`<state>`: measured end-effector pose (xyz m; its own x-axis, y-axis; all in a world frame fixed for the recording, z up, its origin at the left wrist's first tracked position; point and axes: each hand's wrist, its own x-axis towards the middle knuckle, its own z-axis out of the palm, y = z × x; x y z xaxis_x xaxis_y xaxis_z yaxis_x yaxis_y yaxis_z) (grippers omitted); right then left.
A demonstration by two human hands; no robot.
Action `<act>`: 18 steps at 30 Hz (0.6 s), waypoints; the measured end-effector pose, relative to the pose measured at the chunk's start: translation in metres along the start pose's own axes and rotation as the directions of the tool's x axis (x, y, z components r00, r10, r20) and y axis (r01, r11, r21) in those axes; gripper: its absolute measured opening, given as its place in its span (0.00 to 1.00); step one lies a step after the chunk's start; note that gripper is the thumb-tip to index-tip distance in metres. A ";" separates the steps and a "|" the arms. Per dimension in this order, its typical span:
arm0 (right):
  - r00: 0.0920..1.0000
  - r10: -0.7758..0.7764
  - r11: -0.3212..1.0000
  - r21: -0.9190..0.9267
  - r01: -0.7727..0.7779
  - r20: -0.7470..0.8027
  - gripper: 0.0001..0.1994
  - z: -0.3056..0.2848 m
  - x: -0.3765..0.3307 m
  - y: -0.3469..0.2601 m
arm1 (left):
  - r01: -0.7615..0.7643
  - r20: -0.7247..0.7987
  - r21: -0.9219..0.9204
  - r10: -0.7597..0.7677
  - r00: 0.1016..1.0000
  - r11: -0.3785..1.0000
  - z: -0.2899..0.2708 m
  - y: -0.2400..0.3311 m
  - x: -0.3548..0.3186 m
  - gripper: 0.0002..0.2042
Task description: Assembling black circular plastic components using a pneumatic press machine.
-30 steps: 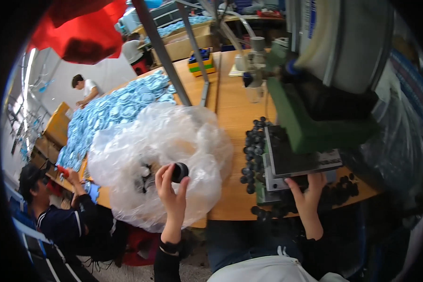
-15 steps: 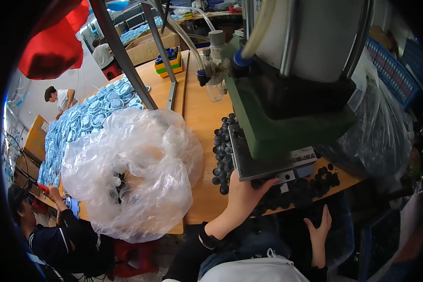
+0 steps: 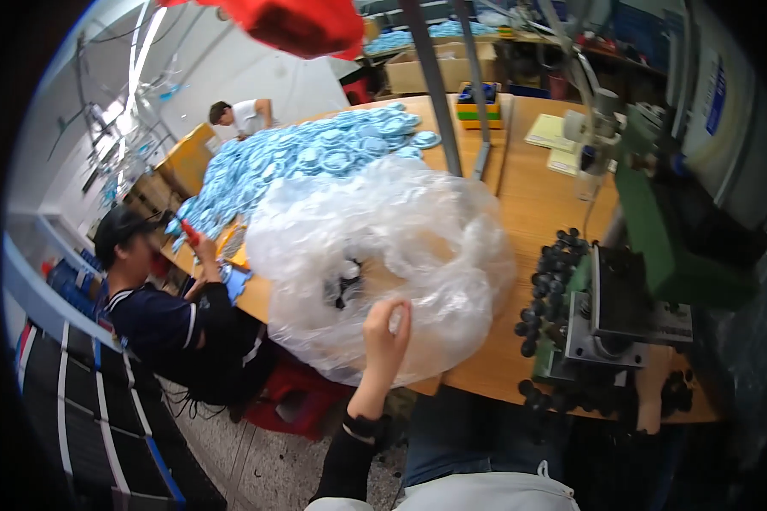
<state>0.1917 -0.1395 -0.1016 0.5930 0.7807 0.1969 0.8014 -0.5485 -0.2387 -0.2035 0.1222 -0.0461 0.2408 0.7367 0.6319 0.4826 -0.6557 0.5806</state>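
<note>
My left hand (image 3: 385, 339) is over the near side of a large clear plastic bag (image 3: 464, 234). Its fingers are curled together in a pinch; what they hold, if anything, I cannot make out. Through the bag's opening a few dark pieces (image 3: 343, 285) show. At the right, my right hand (image 3: 654, 375) reaches to the front of a green bench press (image 3: 677, 247), below its metal plate (image 3: 626, 294). The fingers of that hand are hidden by the press. Small round black rubber-looking parts (image 3: 554, 277) lie heaped along the press's left side and in front of it.
Beyond the bag spreads a pile of light blue round plastic parts (image 3: 315, 149). A metal post (image 3: 435, 85) rises behind the bag, near a yellow-and-green bin (image 3: 479, 111). At the left a co-worker (image 3: 166, 298) sits holding a red tool. Red cloth (image 3: 302, 30) hangs overhead.
My view has swung left. My left hand has left the press and moved over to the bag, its fingers now pinched. My right hand, open before below the table edge, is now at the press.
</note>
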 end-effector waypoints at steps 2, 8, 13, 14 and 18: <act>0.988 0.005 1.000 0.014 -0.003 -0.153 0.17 0.020 -0.007 0.034 | 0.074 -0.092 0.078 -0.067 0.993 0.994 0.002 -0.056 0.021 0.07; 0.899 0.172 0.927 0.376 -0.009 -0.402 0.17 -0.001 -0.049 -0.025 | 0.048 -0.019 0.708 -0.050 0.999 0.705 -0.005 -0.153 0.053 0.10; 0.835 0.004 0.863 0.424 0.276 -0.550 0.16 -0.044 -0.052 -0.096 | 0.241 -0.033 0.720 -0.314 0.949 0.651 -0.012 -0.162 0.058 0.11; 0.807 0.024 0.885 0.388 0.257 -0.590 0.15 -0.047 -0.042 -0.110 | 0.231 -0.024 0.716 -0.308 0.951 0.659 -0.016 -0.151 0.056 0.11; 0.973 0.139 0.521 0.849 0.086 -0.184 0.15 -0.040 -0.008 -0.111 | 0.274 -0.020 0.115 -0.273 0.962 0.955 -0.027 -0.083 0.046 0.16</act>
<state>0.1011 -0.0973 -0.0392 0.7027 0.6287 0.3331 0.4017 0.0358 -0.9151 -0.2553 0.2056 -0.0513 0.0829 0.8843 0.4595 0.6235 -0.4057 0.6684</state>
